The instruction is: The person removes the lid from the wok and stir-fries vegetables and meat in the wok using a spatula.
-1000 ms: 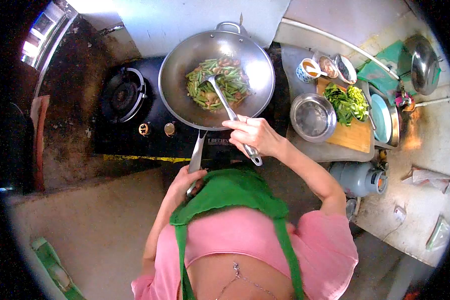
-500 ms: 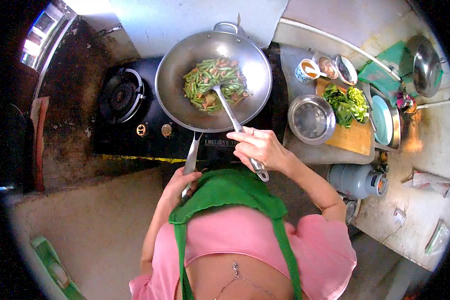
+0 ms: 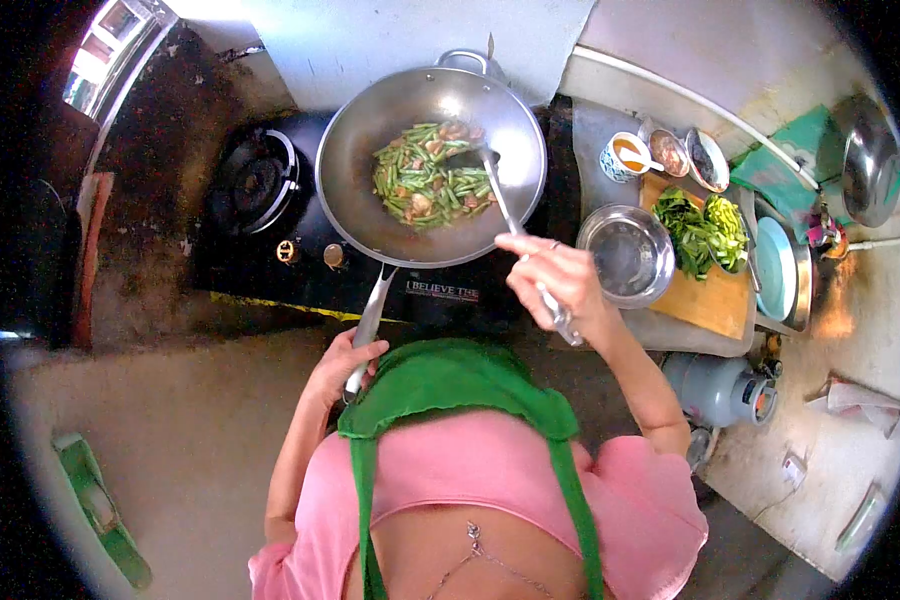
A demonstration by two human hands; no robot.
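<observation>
A large steel wok (image 3: 355, 190) sits over the stove's right burner with its long handle toward me. My left hand (image 3: 345, 365) is closed around that handle. In the wok lie cut green beans (image 3: 420, 185) mixed with small pieces of meat. My right hand (image 3: 560, 285) grips a long metal spatula (image 3: 503, 200) by its handle. The spatula's head is at the right upper side of the beans, partly hidden among them.
To the left is a second burner (image 3: 255, 185). On the right, a steel bowl (image 3: 625, 257) stands beside a cutting board (image 3: 705, 300) with chopped greens (image 3: 682, 225). Behind them are a patterned cup (image 3: 620, 160) and small bowls (image 3: 707, 160). A gas cylinder (image 3: 715, 385) stands below.
My right hand has moved right with the spatula, whose head has shifted from the middle of the beans to their upper right. My left hand still holds the wok handle.
</observation>
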